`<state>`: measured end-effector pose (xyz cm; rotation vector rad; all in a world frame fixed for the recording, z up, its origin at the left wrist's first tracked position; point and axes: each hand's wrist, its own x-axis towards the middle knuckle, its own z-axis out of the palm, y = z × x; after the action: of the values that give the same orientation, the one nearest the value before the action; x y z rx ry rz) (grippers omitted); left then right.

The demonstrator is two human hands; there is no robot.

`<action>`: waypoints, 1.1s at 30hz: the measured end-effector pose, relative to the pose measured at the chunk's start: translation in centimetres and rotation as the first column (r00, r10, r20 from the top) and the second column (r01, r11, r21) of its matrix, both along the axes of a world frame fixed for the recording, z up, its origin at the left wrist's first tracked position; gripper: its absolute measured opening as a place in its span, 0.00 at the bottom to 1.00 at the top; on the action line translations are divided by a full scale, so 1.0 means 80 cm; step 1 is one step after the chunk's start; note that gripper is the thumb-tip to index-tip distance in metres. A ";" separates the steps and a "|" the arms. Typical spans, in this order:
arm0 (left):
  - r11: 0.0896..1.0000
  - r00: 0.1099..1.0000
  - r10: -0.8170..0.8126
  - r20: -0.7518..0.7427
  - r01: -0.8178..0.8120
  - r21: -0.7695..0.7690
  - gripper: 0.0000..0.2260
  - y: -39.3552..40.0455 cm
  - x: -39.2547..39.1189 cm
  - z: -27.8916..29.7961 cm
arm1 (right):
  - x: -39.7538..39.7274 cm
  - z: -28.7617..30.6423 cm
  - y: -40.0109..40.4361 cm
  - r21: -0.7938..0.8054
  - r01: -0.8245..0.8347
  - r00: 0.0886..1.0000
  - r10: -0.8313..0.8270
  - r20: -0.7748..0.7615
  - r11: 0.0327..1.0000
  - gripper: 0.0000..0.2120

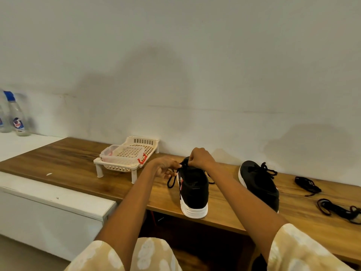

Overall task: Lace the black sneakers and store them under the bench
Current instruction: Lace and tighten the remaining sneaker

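Two black sneakers with white soles stand on the wooden bench (78, 165). The nearer sneaker (193, 190) points its heel toward me at the bench's front edge. My left hand (164, 167) pinches its black lace (172, 179) on the shoe's left side. My right hand (199, 158) pinches the lace above the front of the shoe. A loose lace end hangs down to the left. The second sneaker (259, 182) stands to the right, its laces lying loose on top.
A cream plastic rack (127, 159) stands on the bench left of my hands. Two loose black laces (308, 185) (340, 211) lie at the right. Two clear bottles (17, 116) stand on a white counter (52, 198) at the far left. The wall is close behind.
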<state>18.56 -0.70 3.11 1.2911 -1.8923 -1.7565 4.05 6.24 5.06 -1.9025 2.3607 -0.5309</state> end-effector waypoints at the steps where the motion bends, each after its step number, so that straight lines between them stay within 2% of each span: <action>1: 1.000 1.000 -0.002 0.005 0.002 -0.008 0.08 0.000 0.000 0.001 | 0.001 -0.002 0.000 0.003 -0.006 1.000 0.006 -0.015 1.000 0.09; 4: 1.000 1.000 -0.019 0.011 0.019 -0.018 0.05 -0.001 0.000 0.001 | -0.002 -0.004 0.001 -0.001 -0.041 0.999 0.041 -0.029 0.999 0.10; 8: 0.997 0.999 -0.037 0.016 0.038 -0.071 0.12 -0.003 -0.001 -0.002 | -0.007 -0.008 0.002 -0.023 -0.066 0.998 0.066 -0.015 0.998 0.09; 11: 0.992 0.999 -0.043 0.008 0.044 -0.119 0.10 0.001 0.001 -0.001 | -0.006 -0.011 -0.001 -0.036 -0.047 0.999 0.046 -0.016 0.998 0.09; 14: 0.992 0.998 0.010 -0.054 -0.017 -0.125 0.10 0.005 0.001 -0.009 | -0.004 -0.011 -0.002 -0.021 -0.065 0.998 0.064 -0.021 0.998 0.08; 19: 0.962 0.984 0.107 -0.146 -0.139 -0.233 0.06 0.012 -0.018 -0.035 | -0.010 -0.012 -0.003 -0.040 -0.088 0.996 0.088 0.001 0.995 0.02; 22: 0.921 0.989 0.086 -0.121 -0.125 -0.369 0.07 0.013 -0.022 -0.035 | -0.021 -0.010 -0.002 -0.013 -0.125 0.984 0.125 0.124 0.992 0.07; 25: 0.861 0.959 0.161 -0.232 -0.252 -0.443 0.08 0.006 -0.026 -0.015 | -0.029 0.001 0.001 -0.002 -0.135 0.906 0.124 0.405 0.991 0.13; 27: 0.795 0.944 0.171 -0.283 -0.302 -0.527 0.06 -0.003 -0.029 0.005 | -0.028 0.015 0.000 -0.065 -0.137 0.878 0.152 0.454 0.988 0.14; 30: 0.731 0.947 0.120 -0.298 -0.287 -0.619 0.07 -0.005 -0.033 0.033 | -0.016 0.032 -0.007 -0.216 -0.109 0.850 0.204 0.486 0.970 0.13; 32: 0.710 0.902 0.139 -0.409 -0.379 -0.594 0.08 0.001 -0.036 0.044 | -0.008 0.045 -0.010 -0.308 -0.047 0.805 0.218 0.551 0.950 0.11; 33: 0.731 0.858 0.163 -0.487 -0.437 -0.525 0.09 0.006 -0.036 0.047 | -0.005 0.053 -0.011 -0.355 -0.007 0.768 0.232 0.597 0.935 0.10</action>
<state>15.69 -0.21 6.91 0.8286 -1.6641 -0.9828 3.68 5.37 9.27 -1.5958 1.7661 -1.3845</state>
